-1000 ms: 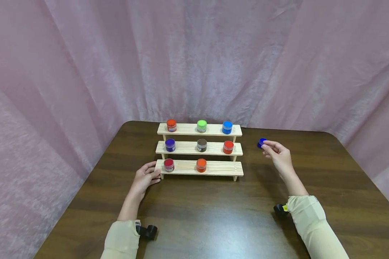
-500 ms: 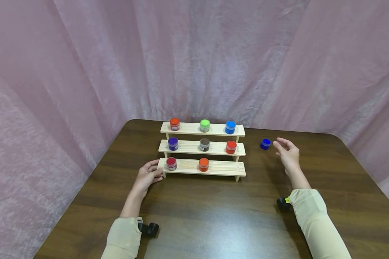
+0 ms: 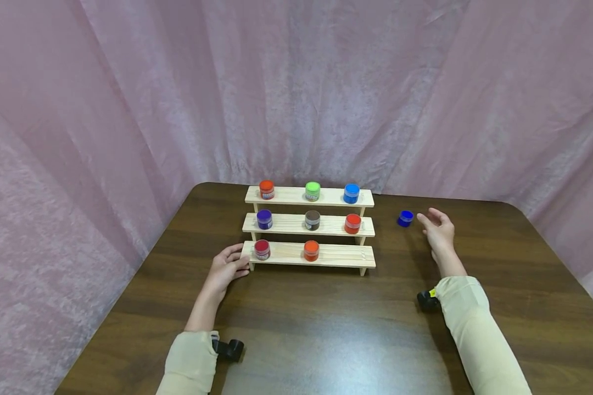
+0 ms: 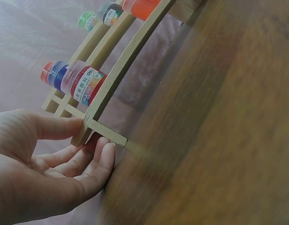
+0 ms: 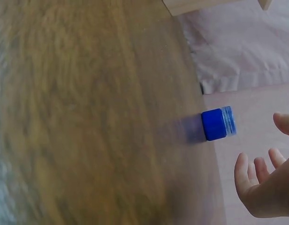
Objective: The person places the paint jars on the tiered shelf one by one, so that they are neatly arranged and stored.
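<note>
A three-tier wooden display rack (image 3: 291, 223) bears small paint jars. At the left end of its lowest tier my left hand (image 3: 222, 270) holds the board; in the left wrist view the thumb lies on the board and the fingers curl beneath. Close by stands a dark red paint jar (image 4: 84, 84). Right of the rack, a blue paint jar (image 3: 405, 218) stands upright on the table. My right hand (image 3: 440, 235) is just to the right of it, fingers loosely bent and apart, touching nothing. The right wrist view shows a gap between that hand and the blue jar (image 5: 215, 124).
On the lowest tier an orange jar (image 3: 311, 250) stands mid-board, with bare wood to its right. The middle tier bears purple, brown (image 3: 312, 220) and red jars; the top one orange-red, green (image 3: 313, 191) and light blue. A pink curtain (image 3: 296, 93) hangs behind the table (image 3: 326, 318).
One second ago my right fingers pinched the blue jar. They have let go of it and drawn back to the right, leaving it on the table. My left hand keeps its hold on the rack.
</note>
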Tool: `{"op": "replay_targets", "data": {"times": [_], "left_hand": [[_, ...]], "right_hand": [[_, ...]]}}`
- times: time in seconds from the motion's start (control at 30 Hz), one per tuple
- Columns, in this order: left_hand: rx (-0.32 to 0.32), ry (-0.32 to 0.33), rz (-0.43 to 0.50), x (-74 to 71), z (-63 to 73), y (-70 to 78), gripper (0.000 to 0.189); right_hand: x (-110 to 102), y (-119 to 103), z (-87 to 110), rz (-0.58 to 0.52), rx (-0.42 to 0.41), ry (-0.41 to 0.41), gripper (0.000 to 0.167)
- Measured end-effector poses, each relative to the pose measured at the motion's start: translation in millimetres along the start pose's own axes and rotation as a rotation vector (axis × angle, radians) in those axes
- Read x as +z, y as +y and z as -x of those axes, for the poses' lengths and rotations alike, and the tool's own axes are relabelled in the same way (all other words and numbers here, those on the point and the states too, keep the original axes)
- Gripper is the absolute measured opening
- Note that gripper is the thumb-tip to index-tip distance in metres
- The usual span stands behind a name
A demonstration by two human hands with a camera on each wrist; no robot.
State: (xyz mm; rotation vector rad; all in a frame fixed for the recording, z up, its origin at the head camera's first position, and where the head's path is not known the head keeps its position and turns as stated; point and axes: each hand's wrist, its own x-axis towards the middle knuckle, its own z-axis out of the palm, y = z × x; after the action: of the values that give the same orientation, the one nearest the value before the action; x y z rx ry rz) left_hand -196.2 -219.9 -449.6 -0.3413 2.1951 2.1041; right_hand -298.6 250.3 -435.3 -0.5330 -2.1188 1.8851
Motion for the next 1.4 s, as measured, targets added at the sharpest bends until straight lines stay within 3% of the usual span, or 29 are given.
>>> {"op": "replay_targets", "data": {"times": [0.23, 0.53, 0.83, 1.4], "left_hand": [[-0.005, 0.008, -0.001, -0.4, 0.6, 1.8, 0.052], [0.001, 0.004, -0.001, 0.0, -0.2, 4.4, 0.053], [-0.003, -0.002, 0.002, -1.1, 2.2, 3.8, 0.053], [-0.008, 0.000, -0.004, 0.9, 1.9, 1.4, 0.055]], "right_hand": [[6.3, 7.1, -6.2, 0.046, 0.029, -0.069, 0.065], [15.6, 6.4, -12.1, 0.078, 0.067, -0.145, 0.065], [22.4, 11.3, -18.9, 0.110, 0.060, -0.151, 0.065], [29.6, 19.7, -21.8, 0.167, 0.044, -0.063, 0.052]]}}
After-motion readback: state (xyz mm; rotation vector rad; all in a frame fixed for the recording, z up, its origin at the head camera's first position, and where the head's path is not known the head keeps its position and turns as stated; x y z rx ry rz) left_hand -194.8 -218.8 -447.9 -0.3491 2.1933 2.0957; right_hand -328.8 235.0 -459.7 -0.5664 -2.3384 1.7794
